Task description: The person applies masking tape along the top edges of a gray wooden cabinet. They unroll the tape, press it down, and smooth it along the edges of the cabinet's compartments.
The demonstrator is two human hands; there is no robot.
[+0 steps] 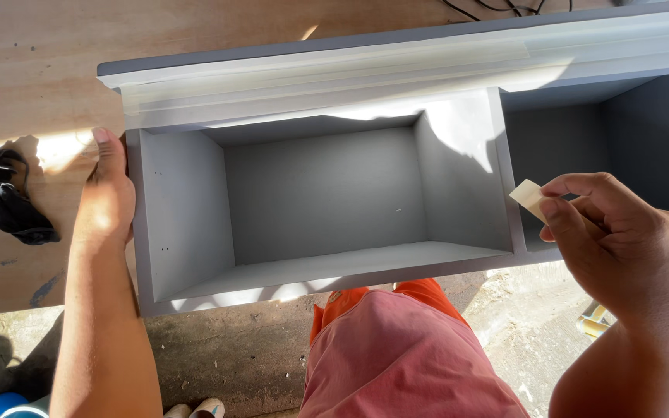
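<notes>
Grey matte cabinet (327,193) on plywood worktop (32,70).
Left hand (106,193) flat against its side wall; right hand (613,232) pinches cream tape piece (526,193).

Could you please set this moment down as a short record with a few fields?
Setting: grey cabinet lying on a plywood sheet, open compartments facing up
Left hand: pressed flat against the cabinet's outer left wall
Right hand: pinching a piece of pale tape over the divider
Top edge: strip of pale masking tape
Nearby: black cloth on the plywood
</notes>
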